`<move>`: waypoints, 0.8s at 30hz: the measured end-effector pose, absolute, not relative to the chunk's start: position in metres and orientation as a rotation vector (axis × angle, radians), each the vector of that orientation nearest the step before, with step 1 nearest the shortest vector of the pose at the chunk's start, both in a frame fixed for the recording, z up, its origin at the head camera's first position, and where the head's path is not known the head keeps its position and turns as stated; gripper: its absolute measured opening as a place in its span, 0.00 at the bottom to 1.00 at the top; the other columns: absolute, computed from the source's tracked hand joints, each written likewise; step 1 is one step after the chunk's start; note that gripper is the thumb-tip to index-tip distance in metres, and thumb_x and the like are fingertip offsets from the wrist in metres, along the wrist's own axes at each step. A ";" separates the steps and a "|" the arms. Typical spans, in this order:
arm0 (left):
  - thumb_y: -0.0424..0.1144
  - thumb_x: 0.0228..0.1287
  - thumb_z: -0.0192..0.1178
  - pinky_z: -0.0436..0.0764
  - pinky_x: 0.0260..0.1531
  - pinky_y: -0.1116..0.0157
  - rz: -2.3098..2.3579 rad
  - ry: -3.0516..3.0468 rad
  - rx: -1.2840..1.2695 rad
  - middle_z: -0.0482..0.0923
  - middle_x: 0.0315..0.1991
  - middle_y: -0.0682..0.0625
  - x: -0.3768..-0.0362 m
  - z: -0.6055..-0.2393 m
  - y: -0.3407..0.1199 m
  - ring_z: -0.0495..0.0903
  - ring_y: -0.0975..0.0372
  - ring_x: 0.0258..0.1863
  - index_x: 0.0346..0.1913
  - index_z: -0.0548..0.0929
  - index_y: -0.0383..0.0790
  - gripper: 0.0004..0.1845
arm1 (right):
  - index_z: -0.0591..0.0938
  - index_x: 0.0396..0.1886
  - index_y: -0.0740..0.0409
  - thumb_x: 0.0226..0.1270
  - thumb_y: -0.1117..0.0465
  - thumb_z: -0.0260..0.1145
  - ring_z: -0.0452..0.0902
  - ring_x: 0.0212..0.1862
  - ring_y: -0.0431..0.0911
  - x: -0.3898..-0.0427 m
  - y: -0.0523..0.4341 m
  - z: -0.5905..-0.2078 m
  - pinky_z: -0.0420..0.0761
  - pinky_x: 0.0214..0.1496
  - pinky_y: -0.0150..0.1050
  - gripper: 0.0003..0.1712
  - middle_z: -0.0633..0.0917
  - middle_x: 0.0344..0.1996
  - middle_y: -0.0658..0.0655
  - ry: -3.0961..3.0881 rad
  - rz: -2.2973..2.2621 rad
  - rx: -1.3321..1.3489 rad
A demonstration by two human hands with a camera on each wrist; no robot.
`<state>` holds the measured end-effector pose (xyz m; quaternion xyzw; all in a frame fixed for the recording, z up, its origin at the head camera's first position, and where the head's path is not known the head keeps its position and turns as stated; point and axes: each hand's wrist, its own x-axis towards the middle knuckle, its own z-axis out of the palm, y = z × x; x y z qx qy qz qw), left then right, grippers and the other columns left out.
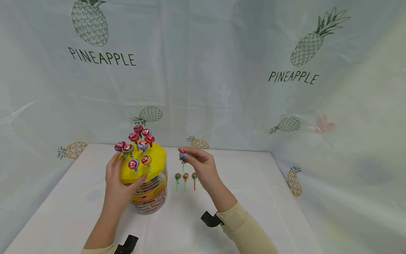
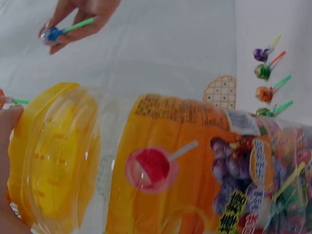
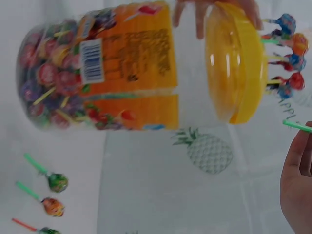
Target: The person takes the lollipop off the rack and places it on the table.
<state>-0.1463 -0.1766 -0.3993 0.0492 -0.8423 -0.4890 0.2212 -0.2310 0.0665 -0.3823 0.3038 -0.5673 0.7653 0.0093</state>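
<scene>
A clear jar (image 1: 150, 195) of lollipops with a yellow lid (image 1: 142, 164) stands on the white table (image 1: 253, 197). Several lollipops (image 1: 139, 139) stick upright in the lid. My left hand (image 1: 118, 180) grips the lid and jar top from the left. My right hand (image 1: 198, 160) hovers right of the jar and pinches a blue lollipop (image 1: 183, 154) by its green stick (image 2: 78, 25). The jar's orange label (image 2: 165, 165) fills the left wrist view. In the right wrist view the jar (image 3: 97, 73), lid (image 3: 234, 63) and stick tip (image 3: 296, 126) show.
Three loose lollipops (image 1: 185, 178) lie in a row on the table right of the jar, with one more partly behind my right hand. A pale curtain (image 1: 203, 70) printed with pineapples closes off the back and sides.
</scene>
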 end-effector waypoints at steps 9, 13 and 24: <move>0.41 0.56 0.72 0.61 0.58 0.31 -1.355 -2.432 -0.071 0.37 0.75 0.41 -0.148 -0.393 -0.203 0.44 0.38 0.71 0.75 0.54 0.34 0.49 | 0.83 0.52 0.62 0.70 0.65 0.62 0.83 0.45 0.49 -0.238 0.091 -0.408 0.80 0.56 0.44 0.13 0.83 0.52 0.59 -1.921 2.463 0.780; 0.41 0.55 0.73 0.60 0.57 0.31 -1.364 -2.484 -0.129 0.37 0.75 0.38 -0.152 -0.391 -0.215 0.46 0.36 0.70 0.75 0.53 0.32 0.51 | 0.82 0.53 0.66 0.71 0.68 0.61 0.82 0.46 0.49 -0.241 0.099 -0.421 0.80 0.57 0.44 0.14 0.83 0.52 0.60 -1.951 2.480 0.714; 0.42 0.48 0.77 0.69 0.56 0.38 -1.374 -2.593 -0.165 0.45 0.69 0.31 -0.165 -0.390 -0.225 0.59 0.37 0.63 0.76 0.41 0.35 0.63 | 0.78 0.56 0.72 0.70 0.70 0.60 0.80 0.52 0.48 -0.251 0.127 -0.462 0.78 0.58 0.41 0.17 0.83 0.53 0.62 -2.072 2.461 0.556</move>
